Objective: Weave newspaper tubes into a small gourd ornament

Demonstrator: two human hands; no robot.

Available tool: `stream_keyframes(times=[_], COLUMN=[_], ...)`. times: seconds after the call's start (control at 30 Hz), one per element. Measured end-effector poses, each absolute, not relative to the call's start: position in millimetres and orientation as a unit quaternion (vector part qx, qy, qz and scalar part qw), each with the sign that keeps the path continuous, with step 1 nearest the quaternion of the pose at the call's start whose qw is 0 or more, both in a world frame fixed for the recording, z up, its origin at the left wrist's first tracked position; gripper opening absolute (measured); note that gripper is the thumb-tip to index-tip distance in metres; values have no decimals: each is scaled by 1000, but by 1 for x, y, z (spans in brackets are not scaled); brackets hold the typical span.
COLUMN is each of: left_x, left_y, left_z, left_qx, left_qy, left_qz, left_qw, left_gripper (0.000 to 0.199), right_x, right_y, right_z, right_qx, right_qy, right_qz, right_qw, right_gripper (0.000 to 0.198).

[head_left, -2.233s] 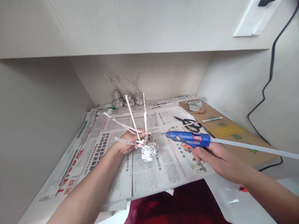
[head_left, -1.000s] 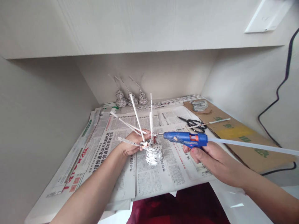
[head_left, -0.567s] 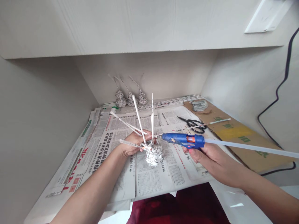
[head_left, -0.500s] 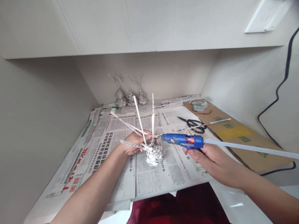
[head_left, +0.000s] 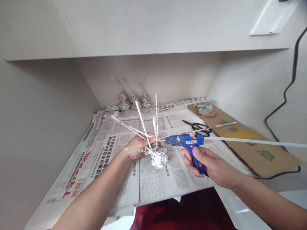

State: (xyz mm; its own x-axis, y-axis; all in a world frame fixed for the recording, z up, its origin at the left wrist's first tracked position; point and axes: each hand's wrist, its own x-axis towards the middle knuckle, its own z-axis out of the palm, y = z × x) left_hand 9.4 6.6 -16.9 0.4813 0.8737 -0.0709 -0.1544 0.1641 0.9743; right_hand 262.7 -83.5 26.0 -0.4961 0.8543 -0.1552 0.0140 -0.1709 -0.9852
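Observation:
My left hand (head_left: 139,147) is closed on a round woven ball of rolled newspaper (head_left: 160,156), gripping it near its top. Several paper sticks (head_left: 142,123) fan up and leftward out of the ball. In my right hand (head_left: 203,163) is a blue glue gun (head_left: 184,140), with my fingers wrapped round its handle near the orange trigger. Its nozzle points left and meets the sticks just above the ball; whether it touches them I cannot tell. A long translucent glue stick (head_left: 251,141) sticks out of the gun's back, and a small red light glows on its side.
Newspaper sheets (head_left: 153,188) cover the table. Behind the gun lie black scissors (head_left: 196,126) and a thin paper stick (head_left: 225,124). Three woven gourd shapes (head_left: 134,102) stand at the back beside rolled paper sticks (head_left: 177,104). Cardboard (head_left: 240,137) bearing a grey crumpled lump (head_left: 203,108) lies right; a black cable (head_left: 285,95) hangs there.
My right hand has turned the glue gun so that its handle now points down and its side shows. The glue stick's rear end has risen. My left hand has stayed nearly still, the ball shifting slightly.

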Motion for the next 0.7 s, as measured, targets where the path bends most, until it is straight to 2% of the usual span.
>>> stream_keyframes(times=[0.1,0.2,0.33,0.43,0.5,0.6,0.7], left_x=[11,10,3,-3,-5,-7,-10], left_y=[6,6,9,12,13,13,13], left_z=[-15,-11,-7,-7,-7,-7,-5], left_qx=[525,523,508,490,477,475,481], left_qy=[342,333,364,371,382,392,389], left_qz=[352,357,398,426,438,442,448], left_qw=[695,698,672,664,659,653,646], left_gripper=[32,31,26,23,23,23,20], right_x=[263,272,313,365,405,461,503], right_y=[-84,-85,-85,-81,-78,-70,-62], right_z=[24,33,52,59,57,47,34], right_qx=[-355,-381,-547,-658,-705,-737,-738], right_qy=[-516,-546,-608,-641,-647,-645,-655], right_qz=[711,668,467,254,152,70,4], right_qw=[319,332,337,302,248,188,159], right_gripper=[42,44,42,41,39,41,34])
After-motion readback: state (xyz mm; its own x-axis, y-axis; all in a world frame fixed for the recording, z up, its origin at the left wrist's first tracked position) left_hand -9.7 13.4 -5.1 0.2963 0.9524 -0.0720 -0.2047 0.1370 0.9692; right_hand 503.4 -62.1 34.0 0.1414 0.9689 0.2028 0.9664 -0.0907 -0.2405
